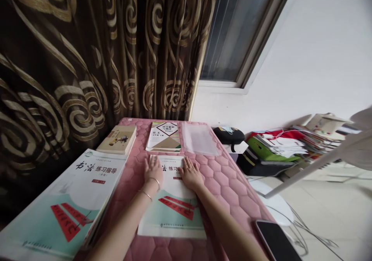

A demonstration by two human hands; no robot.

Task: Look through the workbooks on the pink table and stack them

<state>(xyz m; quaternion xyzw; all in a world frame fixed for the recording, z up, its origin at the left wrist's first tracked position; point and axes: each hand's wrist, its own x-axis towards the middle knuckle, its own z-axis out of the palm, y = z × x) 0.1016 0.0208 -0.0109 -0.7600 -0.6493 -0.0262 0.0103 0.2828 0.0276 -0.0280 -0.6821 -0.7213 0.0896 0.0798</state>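
Observation:
A calligraphy workbook (174, 224) with a pale teal cover and red strips lies flat in front of me. My left hand (154, 172) rests on its upper left part, fingers stretched out, bracelets at the wrist. Opposite it, my right hand (191, 173) lies flat across the upper right edge with the fingers spread. Both hands cover part of the printed title. Just beyond the workbook is a white and tan exercise book (164, 137). Beside that sits a stack of clear plastic sheets (200, 138).
At left, a stack of similar workbooks (64, 199) stands before a thick tan book (117, 139). A phone (276, 239) lies at the right edge of the pink quilted surface (223, 187). Right of it are a white fan (308, 172), cables and piled papers (281, 146). A curtain (130, 52) hangs behind.

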